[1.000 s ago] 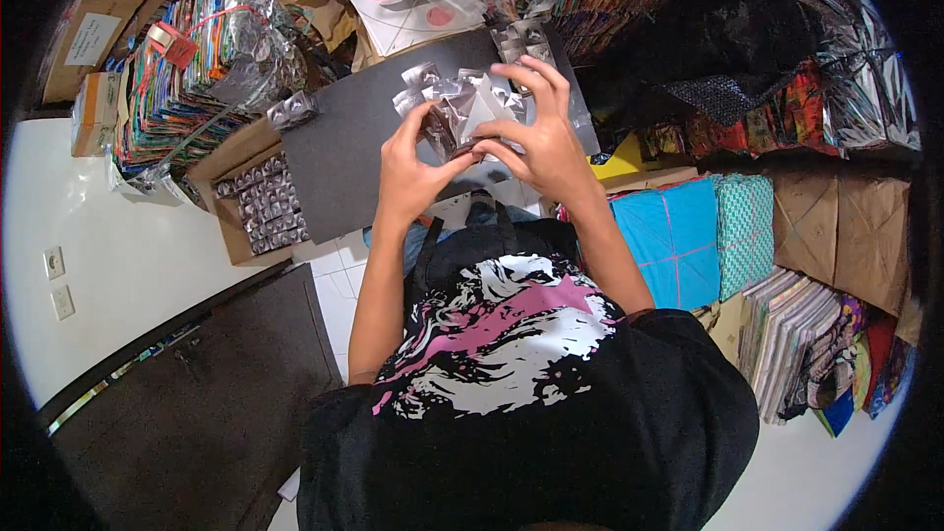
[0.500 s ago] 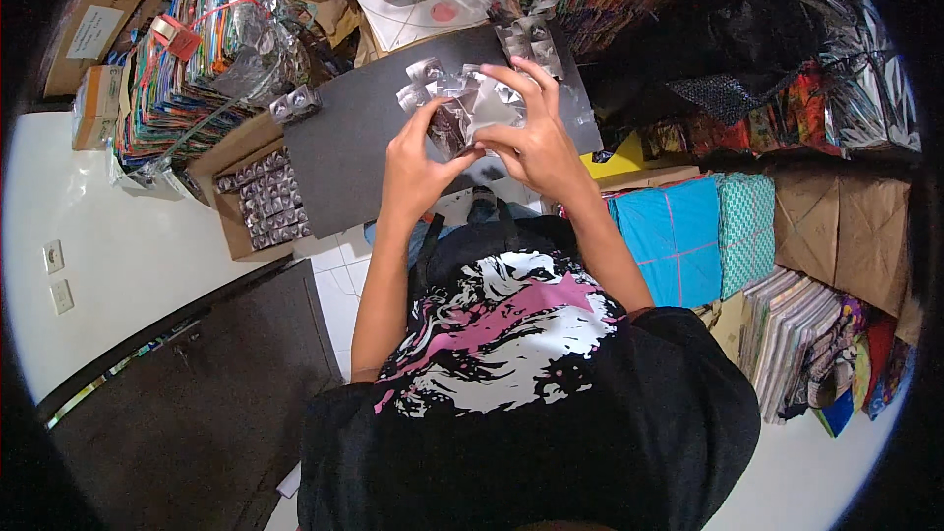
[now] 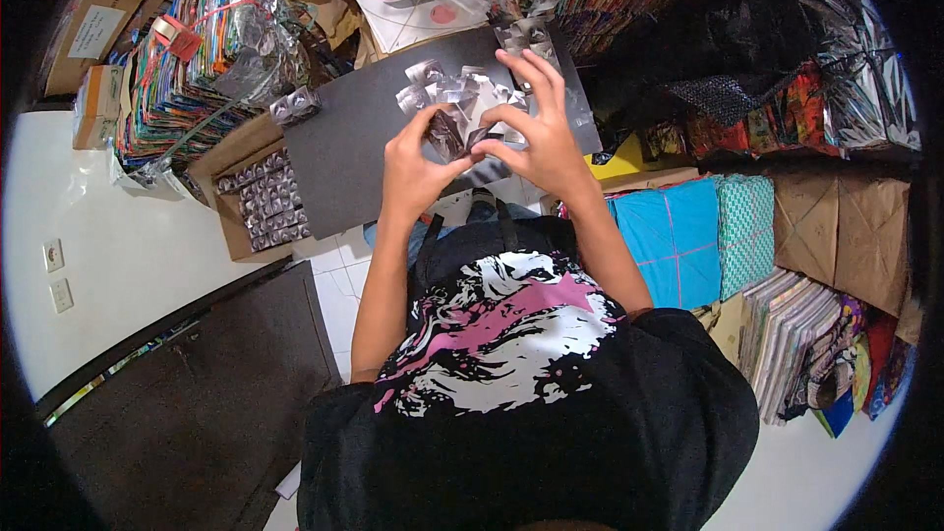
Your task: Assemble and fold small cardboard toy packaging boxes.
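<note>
Landmark: the dark bench [image 3: 344,157].

Work in hand: one folded printed piece [image 3: 467,123], held over the bench's middle, toward its near edge. Left hand [image 3: 413,172]: grip closed on the piece's left side, between thumb and forefinger. Right hand [image 3: 546,143]: thumb and forefinger pinch its right side, other fingers raised.

Progress (judged): the held piece looks part-formed; pale and dark faces both show, meeting at slanted folds. Loose pieces [image 3: 425,72] lie on the bench just beyond the hands; they look shaped, though glare hides detail. At the bench's left edge, an open carton [image 3: 231,221] contains neat rows of pieces [image 3: 270,202], seemingly complete. A further group [image 3: 531,34] sits at the bench's far right corner, state uncertain. How many remain unformed: cannot tell.

Writing: a tall cardboard box, well left of and beyond the bench, bears a white label [image 3: 96,31]; its lines are too small to read. Beyond the bench's far edge, a pale sheet [image 3: 413,5] shows a pink-and-grey design, no legible lettering. No brand readable on the held piece.
</note>
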Action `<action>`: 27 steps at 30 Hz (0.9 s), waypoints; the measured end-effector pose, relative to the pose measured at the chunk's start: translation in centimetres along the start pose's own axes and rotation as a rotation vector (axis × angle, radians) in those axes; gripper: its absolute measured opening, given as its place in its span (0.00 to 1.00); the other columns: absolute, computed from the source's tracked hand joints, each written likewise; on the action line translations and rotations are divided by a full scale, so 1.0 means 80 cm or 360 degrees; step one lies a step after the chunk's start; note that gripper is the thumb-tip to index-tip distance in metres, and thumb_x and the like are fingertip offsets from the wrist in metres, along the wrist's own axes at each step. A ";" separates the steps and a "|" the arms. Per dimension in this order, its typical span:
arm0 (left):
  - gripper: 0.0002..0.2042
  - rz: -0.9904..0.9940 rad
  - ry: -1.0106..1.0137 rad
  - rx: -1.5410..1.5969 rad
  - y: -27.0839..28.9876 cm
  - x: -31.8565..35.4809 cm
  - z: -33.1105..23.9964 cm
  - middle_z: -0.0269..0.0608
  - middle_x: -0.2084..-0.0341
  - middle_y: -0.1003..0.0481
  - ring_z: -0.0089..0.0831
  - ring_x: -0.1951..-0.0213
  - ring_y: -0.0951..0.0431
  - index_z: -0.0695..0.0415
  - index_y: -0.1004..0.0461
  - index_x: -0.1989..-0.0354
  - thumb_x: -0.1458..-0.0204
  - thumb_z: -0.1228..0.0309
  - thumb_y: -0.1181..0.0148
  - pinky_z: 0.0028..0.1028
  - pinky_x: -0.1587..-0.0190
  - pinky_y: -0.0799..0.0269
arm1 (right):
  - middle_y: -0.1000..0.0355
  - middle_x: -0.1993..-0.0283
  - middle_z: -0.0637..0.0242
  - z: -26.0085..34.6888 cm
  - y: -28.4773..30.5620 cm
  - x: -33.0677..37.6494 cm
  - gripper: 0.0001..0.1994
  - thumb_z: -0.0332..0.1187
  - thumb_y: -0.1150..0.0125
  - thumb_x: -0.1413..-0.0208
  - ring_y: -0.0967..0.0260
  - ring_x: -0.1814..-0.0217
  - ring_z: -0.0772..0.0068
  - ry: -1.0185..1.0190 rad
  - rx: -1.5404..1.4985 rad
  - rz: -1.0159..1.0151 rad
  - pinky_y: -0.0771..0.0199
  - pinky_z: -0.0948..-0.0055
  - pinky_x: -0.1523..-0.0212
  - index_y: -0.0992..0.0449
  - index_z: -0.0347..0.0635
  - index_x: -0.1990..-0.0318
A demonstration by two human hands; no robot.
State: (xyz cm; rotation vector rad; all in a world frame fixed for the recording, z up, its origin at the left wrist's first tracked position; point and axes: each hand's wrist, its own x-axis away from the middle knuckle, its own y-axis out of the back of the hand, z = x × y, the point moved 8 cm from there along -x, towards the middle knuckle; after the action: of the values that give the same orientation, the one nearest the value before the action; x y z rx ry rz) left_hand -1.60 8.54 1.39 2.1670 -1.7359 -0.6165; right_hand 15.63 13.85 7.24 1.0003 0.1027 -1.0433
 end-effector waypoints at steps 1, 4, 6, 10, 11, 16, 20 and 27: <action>0.35 -0.0002 0.0001 0.0000 -0.004 0.001 0.004 0.49 0.52 0.17 0.38 0.52 0.14 0.61 0.25 0.41 0.62 0.72 0.17 0.36 0.48 0.19 | 0.38 0.24 0.60 0.006 0.006 -0.001 0.13 0.37 0.18 0.59 0.49 0.21 0.40 0.0040 -0.0008 -0.0090 0.42 0.44 0.25 0.16 0.50 0.66; 0.34 -0.0218 0.0266 0.0547 -0.003 0.006 0.029 0.47 0.54 0.17 0.29 0.50 0.17 0.71 0.27 0.41 0.58 0.76 0.19 0.32 0.44 0.19 | 0.34 0.26 0.60 0.012 0.012 0.003 0.12 0.40 0.17 0.61 0.48 0.21 0.43 0.0175 0.0012 -0.0165 0.43 0.46 0.25 0.12 0.54 0.67; 0.32 -0.0333 0.0282 0.0684 0.003 0.003 0.030 0.47 0.53 0.17 0.30 0.49 0.17 0.69 0.27 0.40 0.58 0.79 0.23 0.32 0.44 0.19 | 0.32 0.27 0.61 0.019 0.012 0.004 0.12 0.41 0.16 0.63 0.46 0.22 0.44 0.0178 -0.0013 -0.0179 0.43 0.47 0.25 0.11 0.56 0.68; 0.34 -0.0172 0.0037 0.0319 0.007 -0.004 0.027 0.50 0.49 0.18 0.33 0.49 0.17 0.69 0.26 0.41 0.62 0.79 0.24 0.33 0.41 0.22 | 0.29 0.30 0.60 0.020 0.025 0.003 0.11 0.39 0.17 0.60 0.40 0.25 0.46 0.0104 -0.0151 -0.0162 0.38 0.49 0.27 0.10 0.54 0.67; 0.34 -0.0053 -0.0065 0.0284 0.005 -0.005 0.014 0.48 0.48 0.19 0.39 0.47 0.17 0.63 0.24 0.40 0.64 0.78 0.24 0.35 0.40 0.24 | 0.28 0.31 0.59 0.019 0.034 -0.001 0.10 0.38 0.17 0.59 0.37 0.26 0.47 0.0074 -0.0186 -0.0181 0.36 0.50 0.28 0.10 0.52 0.66; 0.34 0.0237 -0.0234 -0.0014 -0.004 0.003 -0.021 0.44 0.49 0.20 0.47 0.47 0.18 0.53 0.22 0.41 0.64 0.76 0.23 0.39 0.41 0.24 | 0.24 0.43 0.63 -0.007 0.015 -0.006 0.19 0.33 0.24 0.51 0.27 0.37 0.55 -0.0112 0.0163 0.0264 0.30 0.55 0.36 0.17 0.49 0.49; 0.31 0.0214 -0.0246 -0.0054 -0.014 0.004 -0.032 0.45 0.49 0.19 0.48 0.48 0.17 0.56 0.22 0.45 0.63 0.71 0.19 0.40 0.44 0.22 | 0.26 0.49 0.63 -0.013 -0.024 0.004 0.23 0.29 0.27 0.57 0.26 0.42 0.52 -0.0110 0.0268 0.0519 0.29 0.52 0.40 0.23 0.46 0.50; 0.33 0.0223 -0.0255 -0.0021 -0.009 0.002 -0.026 0.47 0.51 0.18 0.49 0.49 0.17 0.57 0.23 0.44 0.64 0.69 0.18 0.40 0.44 0.22 | 0.23 0.52 0.60 -0.004 -0.009 -0.005 0.21 0.29 0.27 0.56 0.25 0.45 0.51 -0.0030 0.0189 0.0342 0.27 0.56 0.42 0.21 0.45 0.51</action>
State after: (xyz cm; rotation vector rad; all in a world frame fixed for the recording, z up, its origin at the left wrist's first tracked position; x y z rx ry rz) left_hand 0.08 8.47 2.82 2.0144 -1.9392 -0.7812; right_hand 14.99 14.25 6.82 1.0830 -0.0818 -0.8694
